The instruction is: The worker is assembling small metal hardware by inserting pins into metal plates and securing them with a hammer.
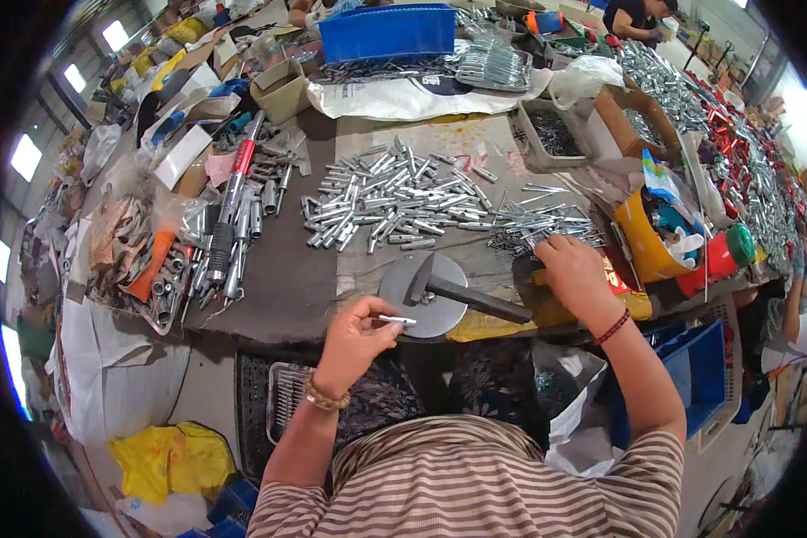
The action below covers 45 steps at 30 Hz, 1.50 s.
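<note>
My left hand (360, 339) pinches a short silvery metal tube (398, 319) between thumb and fingers, near the table's front edge. Right by it lies a round grey metal plate (448, 321), with a dark hammer (475, 297) resting across it, its handle pointing right. My right hand (572, 272) reaches down to a heap of thin metal pins (547, 221), fingers bunched together at its near side. What those fingertips grip, if anything, is hidden. Beyond the plate spreads a loose pile of shiny metal tubes (390, 195).
At the back stands a blue bin (387, 34). A tray of small dark parts (551, 133), a cardboard box (632, 121) and a yellow container (652, 242) line the right. A long red-and-black tool (233, 193) lies left. Another person (638, 20) works at the far right.
</note>
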{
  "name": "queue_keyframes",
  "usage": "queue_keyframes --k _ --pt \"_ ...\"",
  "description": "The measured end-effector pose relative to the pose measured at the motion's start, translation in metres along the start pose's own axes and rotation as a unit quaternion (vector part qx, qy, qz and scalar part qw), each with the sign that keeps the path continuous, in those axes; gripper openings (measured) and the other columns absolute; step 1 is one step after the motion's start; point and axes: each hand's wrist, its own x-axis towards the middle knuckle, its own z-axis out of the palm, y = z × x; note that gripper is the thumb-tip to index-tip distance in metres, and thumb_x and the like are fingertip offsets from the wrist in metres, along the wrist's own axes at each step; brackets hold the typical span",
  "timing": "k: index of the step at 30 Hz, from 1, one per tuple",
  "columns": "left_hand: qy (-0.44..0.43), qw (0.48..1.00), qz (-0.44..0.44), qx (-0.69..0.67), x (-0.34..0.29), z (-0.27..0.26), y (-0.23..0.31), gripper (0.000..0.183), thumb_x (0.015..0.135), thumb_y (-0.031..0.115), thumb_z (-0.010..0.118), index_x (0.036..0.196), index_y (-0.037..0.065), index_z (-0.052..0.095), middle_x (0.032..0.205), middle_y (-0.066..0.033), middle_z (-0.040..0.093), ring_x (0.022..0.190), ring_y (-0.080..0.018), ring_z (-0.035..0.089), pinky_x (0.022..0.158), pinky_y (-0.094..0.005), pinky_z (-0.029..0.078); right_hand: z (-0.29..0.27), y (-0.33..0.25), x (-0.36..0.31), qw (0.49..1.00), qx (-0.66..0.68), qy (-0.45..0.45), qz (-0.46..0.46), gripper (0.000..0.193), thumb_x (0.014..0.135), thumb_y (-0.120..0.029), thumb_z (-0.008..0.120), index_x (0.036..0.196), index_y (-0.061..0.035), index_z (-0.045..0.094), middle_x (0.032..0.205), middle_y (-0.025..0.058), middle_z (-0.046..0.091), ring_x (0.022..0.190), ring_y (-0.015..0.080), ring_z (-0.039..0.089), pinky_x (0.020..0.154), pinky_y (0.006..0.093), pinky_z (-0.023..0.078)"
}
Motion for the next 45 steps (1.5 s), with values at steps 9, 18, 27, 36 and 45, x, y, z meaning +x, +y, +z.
queue_keyframes --k 9,18,27,36,45 --pt "0.082 0.934 0.191 0.291 -0.003 0.005 0.003 0.013 0.087 0.004 0.076 0.100 0.000 0.073 0.095 -0.0046 0.064 0.073 -0.0133 0.057 0.065 -0.0290 0.046 -0.014 -0.090 -0.010 0.951 0.290 0.072 -0.076 0.025 0.080 -0.001 0.068 0.103 -0.0081 0.065 0.096 0.0133 0.059 0.090 0.0372 0.063 0.078 0.0479 0.053" --pt "0.096 0.887 0.235 0.386 -0.003 0.006 0.007 0.018 0.082 0.007 0.079 0.099 0.004 0.074 0.096 -0.0080 0.065 0.091 -0.0275 0.065 0.079 -0.0373 0.052 0.003 -0.134 0.000 0.942 0.290 0.100 -0.133 0.022 0.078 0.002 0.065 0.098 -0.0049 0.064 0.090 0.0119 0.058 0.091 0.0351 0.063 0.079 0.0469 0.053" --pt "0.098 0.903 0.224 0.353 0.001 0.005 0.000 0.015 0.082 0.010 0.081 0.095 0.006 0.076 0.094 -0.0062 0.065 0.091 -0.0258 0.065 0.079 -0.0371 0.052 0.007 -0.139 0.002 0.943 0.293 0.130 -0.094 0.014 0.080 0.000 0.067 0.092 -0.0064 0.065 0.091 0.0099 0.060 0.090 0.0333 0.063 0.080 0.0461 0.051" --pt "0.100 0.911 0.210 0.339 0.000 0.005 -0.001 0.014 0.082 0.010 0.081 0.095 0.008 0.077 0.094 -0.0049 0.066 0.091 -0.0252 0.066 0.078 -0.0371 0.053 0.011 -0.138 0.003 0.939 0.297 0.136 -0.112 0.017 0.079 0.002 0.066 0.094 -0.0065 0.065 0.091 0.0095 0.061 0.091 0.0326 0.063 0.081 0.0454 0.050" --pt "0.089 0.917 0.206 0.329 0.001 0.007 0.001 0.014 0.082 0.008 0.080 0.096 0.006 0.077 0.093 -0.0056 0.065 0.089 -0.0235 0.065 0.078 -0.0349 0.052 0.009 -0.135 0.008 0.934 0.308 0.125 -0.129 0.031 0.080 0.004 0.064 0.108 -0.0072 0.062 0.093 0.0109 0.064 0.092 0.0339 0.063 0.081 0.0453 0.049"
